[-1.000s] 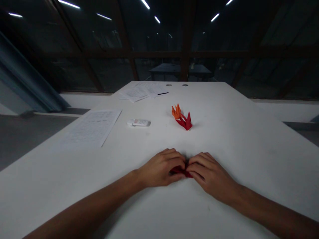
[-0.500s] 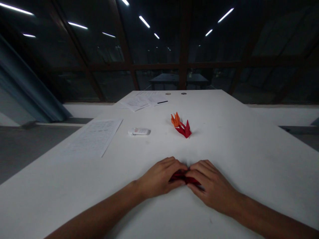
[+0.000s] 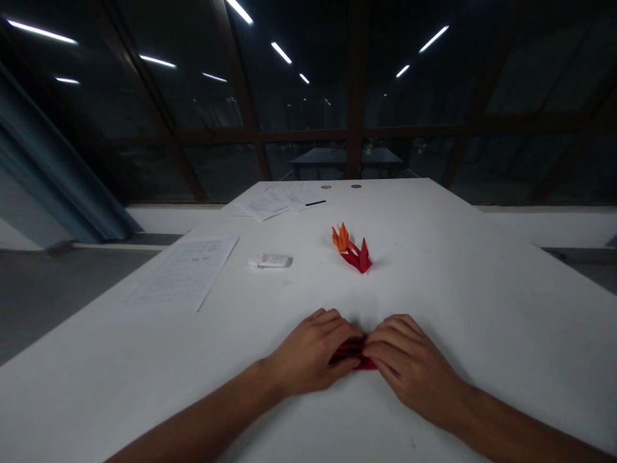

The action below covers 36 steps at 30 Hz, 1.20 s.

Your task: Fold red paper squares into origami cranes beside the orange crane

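A folded piece of dark red paper [image 3: 351, 349] lies low over the table between my two hands, partly hidden by the fingers. My left hand [image 3: 321, 350] grips its left side, thumb below and fingers above. On its right side my right hand [image 3: 402, 354] is closed, the fingertips pressing on the paper. Farther out in front of the hands stand a red origami crane [image 3: 359, 257] and an orange origami crane [image 3: 342, 238], touching or nearly so.
The white table [image 3: 463, 308] reaches toward dark windows. A white correction-tape-like item [image 3: 270, 260] lies left of the cranes. At left is a printed sheet [image 3: 187, 270]; farther back are more papers [image 3: 270, 200], a black pen [image 3: 315, 203] and two round table grommets [image 3: 355, 186].
The view has tilted slightly, so everything sits a bit lower. My right fingers have shifted on the red paper, and its lower edge shows more beneath them.
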Motion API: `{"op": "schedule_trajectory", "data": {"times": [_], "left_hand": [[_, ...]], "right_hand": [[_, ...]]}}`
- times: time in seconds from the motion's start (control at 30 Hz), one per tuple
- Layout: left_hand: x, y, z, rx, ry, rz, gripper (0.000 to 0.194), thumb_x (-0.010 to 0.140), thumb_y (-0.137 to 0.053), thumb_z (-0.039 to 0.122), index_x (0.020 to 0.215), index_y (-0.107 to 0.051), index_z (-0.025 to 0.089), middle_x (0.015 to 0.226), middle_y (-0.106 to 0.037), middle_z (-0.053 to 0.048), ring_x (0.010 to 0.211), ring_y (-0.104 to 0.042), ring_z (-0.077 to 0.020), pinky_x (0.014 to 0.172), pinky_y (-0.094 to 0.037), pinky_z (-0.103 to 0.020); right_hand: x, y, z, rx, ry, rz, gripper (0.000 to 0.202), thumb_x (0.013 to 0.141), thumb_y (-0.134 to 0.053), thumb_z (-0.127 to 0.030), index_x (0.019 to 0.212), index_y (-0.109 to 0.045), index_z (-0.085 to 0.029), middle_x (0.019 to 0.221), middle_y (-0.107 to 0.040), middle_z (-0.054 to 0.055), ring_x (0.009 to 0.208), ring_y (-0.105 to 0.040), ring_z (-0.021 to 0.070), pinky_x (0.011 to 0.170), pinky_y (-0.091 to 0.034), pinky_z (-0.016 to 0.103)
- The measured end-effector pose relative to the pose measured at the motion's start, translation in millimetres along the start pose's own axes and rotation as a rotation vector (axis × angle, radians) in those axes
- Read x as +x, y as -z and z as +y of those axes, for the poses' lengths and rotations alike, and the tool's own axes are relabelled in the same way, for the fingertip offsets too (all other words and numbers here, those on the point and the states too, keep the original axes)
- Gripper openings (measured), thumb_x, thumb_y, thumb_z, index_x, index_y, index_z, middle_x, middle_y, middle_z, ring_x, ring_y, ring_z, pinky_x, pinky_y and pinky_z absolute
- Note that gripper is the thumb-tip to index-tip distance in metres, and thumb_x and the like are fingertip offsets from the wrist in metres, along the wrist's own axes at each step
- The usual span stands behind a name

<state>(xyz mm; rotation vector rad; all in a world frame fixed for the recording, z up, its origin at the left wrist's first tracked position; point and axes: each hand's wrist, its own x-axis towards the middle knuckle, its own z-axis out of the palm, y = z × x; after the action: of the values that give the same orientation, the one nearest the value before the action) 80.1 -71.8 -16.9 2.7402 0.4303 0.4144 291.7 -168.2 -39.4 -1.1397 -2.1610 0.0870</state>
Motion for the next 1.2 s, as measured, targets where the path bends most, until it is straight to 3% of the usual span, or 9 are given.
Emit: {"op": "schedule_trajectory", "data": {"times": [0.17,0.27,0.33,0.4,0.53,0.7,0.97,1.07,1.2], "left_hand": [[-3.1,5.9,0.3,-0.142,0.032,0.065,0.048,0.084,-0.072,0.043,0.125,-0.057,0.022,0.113,-0.065,-0.008,0.104,-0.056,-0.0271,0.094,-0.04,-0.042],[-4.5,9.6,-5.0,-0.438,0.096,0.323,0.065,0.084,-0.071,0.054,0.137,-0.047,0.024,0.131,-0.057,-0.012,0.118,-0.051,-0.0301,0.102,-0.038,-0.045],[-3.1,9.0,-7.7,-0.722,0.145,0.52,0.057,0.092,-0.058,0.056,0.138,-0.043,0.026,0.138,-0.051,-0.013,0.122,-0.051,-0.0296,0.102,-0.039,-0.044],[-0.1,5.4,-5.8,-0.947,0.2,0.594,0.043,0.097,-0.053,0.052,0.13,-0.045,0.027,0.14,-0.049,-0.012,0.118,-0.054,-0.0274,0.095,-0.044,-0.041],[5.9,-5.3,13.5,-0.995,0.254,0.378,0.025,0.095,-0.062,0.043,0.104,-0.055,0.021,0.132,-0.055,-0.01,0.114,-0.057,-0.0237,0.096,-0.043,-0.037],[9.6,-11.2,31.3,-0.783,0.298,0.319,0.029,0.088,-0.072,0.04,0.079,-0.058,0.017,0.095,-0.061,-0.005,0.091,-0.058,-0.0178,0.082,-0.044,-0.03],[11.8,-10.8,33.5,-0.688,0.377,0.323,0.015,0.086,-0.072,0.03,0.083,-0.065,0.017,0.093,-0.063,-0.004,0.086,-0.059,-0.0167,0.078,-0.044,-0.028],[10.8,-13.5,31.7,-0.782,0.363,0.33,0.005,0.089,-0.066,0.022,0.09,-0.067,0.017,0.096,-0.064,-0.004,0.087,-0.059,-0.0163,0.078,-0.045,-0.028],[10.5,-19.5,23.8,-0.995,0.397,0.332,0.012,0.09,-0.067,0.026,0.091,-0.061,0.016,0.091,-0.065,-0.004,0.083,-0.059,-0.0157,0.075,-0.045,-0.027]], "right_hand": [[1.8,4.2,-1.1,0.153,-0.1,0.033,0.021,0.093,-0.056,-0.004,0.093,-0.067,-0.022,0.092,-0.069,0.002,0.086,-0.06,0.0194,0.084,-0.046,0.038],[9.7,13.9,-2.7,0.376,-0.386,0.109,0.017,0.091,-0.057,-0.009,0.088,-0.066,-0.023,0.09,-0.065,0.001,0.084,-0.061,0.0171,0.076,-0.047,0.031],[15.3,18.9,-2.7,0.575,-0.58,0.181,0.008,0.091,-0.06,-0.017,0.087,-0.064,-0.023,0.088,-0.064,0.0,0.081,-0.061,0.016,0.073,-0.048,0.029],[18.7,19.6,-2.6,0.781,-0.697,0.239,0.003,0.091,-0.062,-0.024,0.09,-0.061,-0.022,0.086,-0.063,0.0,0.077,-0.061,0.0151,0.069,-0.047,0.027],[17.6,10.3,-6.7,1.038,-0.748,0.253,0.009,0.092,-0.062,-0.03,0.094,-0.06,-0.022,0.085,-0.062,-0.001,0.075,-0.058,0.014,0.068,-0.047,0.026],[11.5,-0.7,-16.1,0.984,-0.681,0.215,0.009,0.095,-0.06,-0.031,0.097,-0.062,-0.022,0.091,-0.064,0.0,0.084,-0.06,0.0156,0.076,-0.047,0.027],[6.2,-9.1,-19.6,0.873,-0.634,0.246,0.014,0.092,-0.066,-0.031,0.103,-0.06,-0.025,0.104,-0.061,0.003,0.099,-0.061,0.0197,0.088,-0.051,0.033],[6.0,-9.7,-19.0,0.875,-0.622,0.259,0.013,0.092,-0.066,-0.03,0.103,-0.06,-0.025,0.105,-0.061,0.003,0.1,-0.062,0.0203,0.091,-0.052,0.034],[6.7,-9.3,-15.7,0.946,-0.687,0.231,0.015,0.092,-0.067,-0.033,0.103,-0.061,-0.024,0.097,-0.065,0.002,0.089,-0.064,0.0185,0.081,-0.052,0.031]]}}
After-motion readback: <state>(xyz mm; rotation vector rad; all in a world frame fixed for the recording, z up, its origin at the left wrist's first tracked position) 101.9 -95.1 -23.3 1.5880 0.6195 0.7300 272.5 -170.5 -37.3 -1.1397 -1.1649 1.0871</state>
